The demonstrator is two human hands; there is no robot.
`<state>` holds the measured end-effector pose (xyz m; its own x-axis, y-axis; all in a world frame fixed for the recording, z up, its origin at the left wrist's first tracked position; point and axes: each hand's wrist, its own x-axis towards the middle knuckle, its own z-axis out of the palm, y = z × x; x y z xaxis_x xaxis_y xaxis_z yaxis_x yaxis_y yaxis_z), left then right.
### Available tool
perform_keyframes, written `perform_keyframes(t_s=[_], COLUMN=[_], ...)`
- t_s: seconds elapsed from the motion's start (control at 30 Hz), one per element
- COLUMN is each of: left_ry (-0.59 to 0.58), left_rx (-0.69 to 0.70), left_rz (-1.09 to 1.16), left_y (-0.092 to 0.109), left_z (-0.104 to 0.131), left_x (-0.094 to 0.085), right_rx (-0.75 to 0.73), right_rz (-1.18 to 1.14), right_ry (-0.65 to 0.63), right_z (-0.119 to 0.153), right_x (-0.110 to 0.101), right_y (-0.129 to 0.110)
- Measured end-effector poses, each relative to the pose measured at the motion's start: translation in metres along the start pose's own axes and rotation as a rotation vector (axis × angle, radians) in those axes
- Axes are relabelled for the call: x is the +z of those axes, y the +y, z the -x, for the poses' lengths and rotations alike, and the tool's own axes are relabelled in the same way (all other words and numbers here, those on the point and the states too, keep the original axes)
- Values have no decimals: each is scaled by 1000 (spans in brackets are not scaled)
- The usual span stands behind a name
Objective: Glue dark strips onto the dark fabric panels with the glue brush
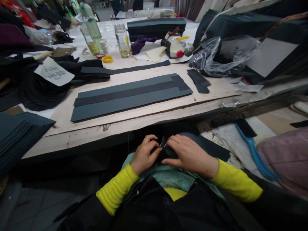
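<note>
Nearest: pale green cloth point(174, 179) over the lap, with the dark flat flexible piece point(209, 146) held above it, just short of the table edge and partly hidden by the hands. Left hand point(147, 154): thumb and index pinched together at the piece's near-middle part. Right hand point(189, 154): fingers curled over the piece, thumb along the lower side, gripping it. Small shiny curved bits point(163, 145) sit between the fingertips, too small to identify. Best handling, my judgement: keep both grips close to the shiny bits, hold the material flat, pull evenly so it doesn't crease, and tilt it toward the light, since it's dark down there. Keep the thin white thread point(128, 142) at left clear of the fingers. Blue-handled black-bristled brush point(255, 152) lies to the right, untouched. Beyond, on the pale worktop point(115, 126), lies a dark teal rectangular panel point(103, 106) with a black strip point(125, 92) along it; farther back, clear glass jar point(122, 41) and stacked dark sheets point(156, 29).
</note>
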<state>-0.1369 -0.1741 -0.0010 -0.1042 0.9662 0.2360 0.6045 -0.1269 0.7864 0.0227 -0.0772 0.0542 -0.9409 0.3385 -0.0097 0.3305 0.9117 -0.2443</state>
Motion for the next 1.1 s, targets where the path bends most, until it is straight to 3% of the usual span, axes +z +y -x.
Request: perform_keyframes(t_s=[0.17, 0.37, 0.67, 1.1], left_ry=[-94, -157, -201, -264], left_rx=[-11, -19, -126, -108], left_rz=[66, 134, 218, 243], left_y=[-1, -1, -2, -1], left_z=[0, -3, -5, -7], left_x=[-3, -7, -8, -13], right_rx=[8, -42, -25, -27], right_rz=[-101, -246, -263, -256], right_ry=[22, 10, 4, -13], right_z=[5, 7, 6, 7], right_x=[17, 10, 11, 12], right_y=[1, 10, 11, 10])
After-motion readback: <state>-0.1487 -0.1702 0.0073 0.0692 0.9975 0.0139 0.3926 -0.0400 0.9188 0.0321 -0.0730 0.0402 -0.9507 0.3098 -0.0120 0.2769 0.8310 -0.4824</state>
